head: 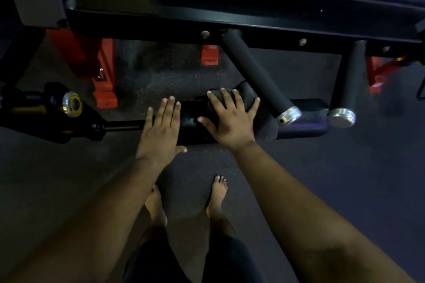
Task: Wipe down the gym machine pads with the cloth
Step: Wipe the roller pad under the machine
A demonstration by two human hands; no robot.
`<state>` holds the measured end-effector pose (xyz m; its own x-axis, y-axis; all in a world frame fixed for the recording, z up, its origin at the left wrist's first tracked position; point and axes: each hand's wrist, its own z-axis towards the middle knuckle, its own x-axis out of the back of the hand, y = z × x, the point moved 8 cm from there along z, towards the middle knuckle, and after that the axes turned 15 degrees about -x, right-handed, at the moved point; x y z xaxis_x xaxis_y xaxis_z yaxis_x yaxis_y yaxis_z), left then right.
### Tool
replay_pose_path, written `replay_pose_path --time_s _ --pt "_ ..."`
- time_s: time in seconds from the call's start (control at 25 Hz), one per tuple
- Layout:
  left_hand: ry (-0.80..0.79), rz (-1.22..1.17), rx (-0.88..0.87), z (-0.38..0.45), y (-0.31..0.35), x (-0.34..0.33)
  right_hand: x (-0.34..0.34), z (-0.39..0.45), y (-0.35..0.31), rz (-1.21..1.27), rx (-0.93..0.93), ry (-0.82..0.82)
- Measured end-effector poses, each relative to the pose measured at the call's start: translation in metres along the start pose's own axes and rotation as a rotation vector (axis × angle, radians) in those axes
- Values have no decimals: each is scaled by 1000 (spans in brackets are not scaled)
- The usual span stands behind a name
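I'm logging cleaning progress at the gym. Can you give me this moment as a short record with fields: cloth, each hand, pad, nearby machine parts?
cloth: dark cloth, lying on the low pad under the right hand
right hand: right hand flat, fingers spread, pressing the cloth
left hand: left hand flat on the pad beside it, holding nothing
pad: low black pad, horizontal, close above the floor
nearby parts: two black foam handles with silver end caps, above the pad's right end
floor: dark speckled rubber floor

The pad point(305, 122) is a long, black, horizontal cushion low in the machine, its right end bare with a faint purplish sheen. The cloth point(249, 101), dark and bunched, lies on the pad's middle, pressed flat under spread fingers.
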<state>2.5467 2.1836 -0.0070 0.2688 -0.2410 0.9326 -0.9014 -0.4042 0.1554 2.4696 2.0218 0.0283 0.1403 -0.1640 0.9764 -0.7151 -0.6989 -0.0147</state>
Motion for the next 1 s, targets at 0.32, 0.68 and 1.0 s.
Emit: replay_pose_path --time_s 0.32,0.68,1.0 --pt "8 -40 -51 12 -7 4 -11 -3 159 83 -301 -15" --pt "-285 -255 -76 50 -33 15 -2 -18 59 259 -370 21" --pt "28 -74 -137 -13 -2 4 -11 -12 194 101 -367 15"
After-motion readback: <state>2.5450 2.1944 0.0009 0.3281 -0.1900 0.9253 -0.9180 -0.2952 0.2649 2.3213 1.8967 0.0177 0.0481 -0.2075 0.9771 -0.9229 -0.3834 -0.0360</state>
